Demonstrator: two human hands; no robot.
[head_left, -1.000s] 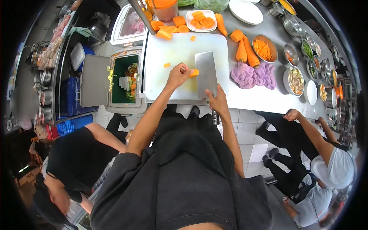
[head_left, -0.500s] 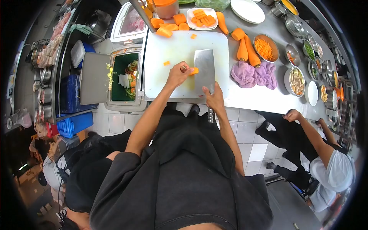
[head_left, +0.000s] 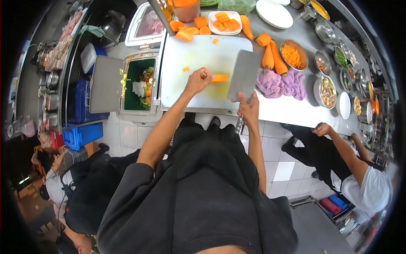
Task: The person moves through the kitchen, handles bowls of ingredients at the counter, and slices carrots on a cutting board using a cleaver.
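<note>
Carrot piece [head_left: 219, 78] on cutting board [head_left: 177, 94], left of cleaver [head_left: 245, 73].
Left hand [head_left: 196, 83] pinches its left end, long axis sideways toward blade; right hand [head_left: 249, 108] clamped on cleaver.

Showing 1 cleaver [head_left: 244, 73], 1 carrot stick [head_left: 220, 78], 1 cutting board [head_left: 177, 91], 2 small carrot bits [head_left: 185, 69] lying there, 3 long carrots [head_left: 267, 58], 1 shredded-carrot bowl [head_left: 305, 58].
</note>
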